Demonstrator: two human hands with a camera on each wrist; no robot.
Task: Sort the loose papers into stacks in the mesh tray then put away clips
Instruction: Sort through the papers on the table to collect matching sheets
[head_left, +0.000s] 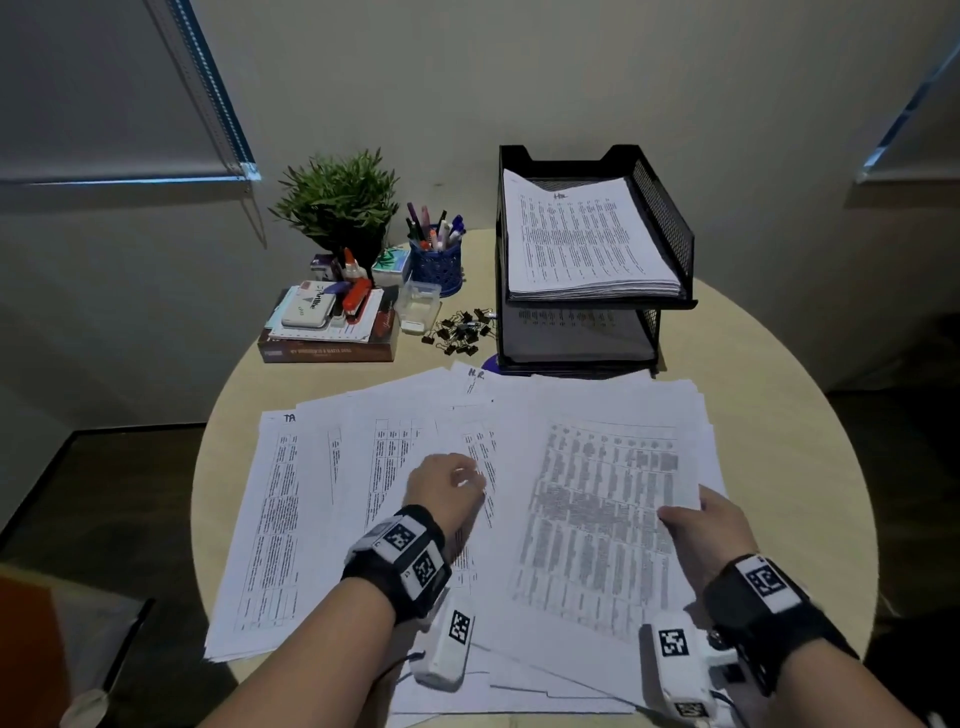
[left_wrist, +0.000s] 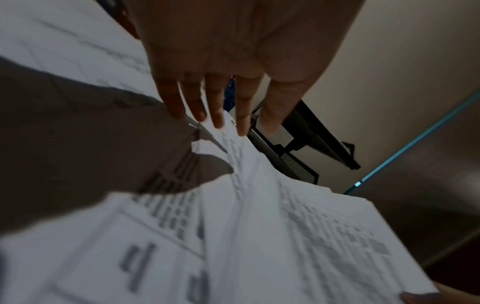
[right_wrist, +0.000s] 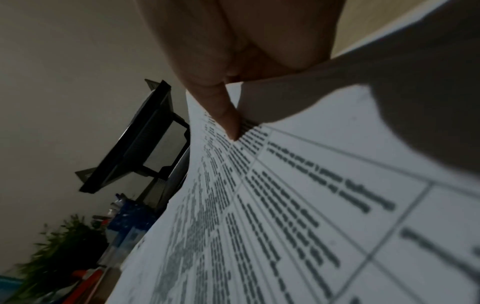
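Observation:
Loose printed papers (head_left: 322, 499) lie fanned across the round table. My right hand (head_left: 698, 519) pinches the right edge of one printed sheet (head_left: 602, 519), thumb (right_wrist: 226, 115) on top, and holds it slightly raised. My left hand (head_left: 449, 486) hovers over the middle sheets with its fingers (left_wrist: 218, 107) straight and spread, holding nothing. The black two-tier mesh tray (head_left: 670, 218) stands at the back right, with a paper stack (head_left: 582, 244) on the upper tier and sheets in the lower tier. A pile of black binder clips (head_left: 462, 332) lies left of the tray.
At the back left are a potted plant (head_left: 337, 202), a blue mesh pen cup (head_left: 436, 260), a small clear box (head_left: 418, 306) and a book (head_left: 327, 348) piled with a stapler and stationery. The table edge (head_left: 852, 493) curves close on both sides.

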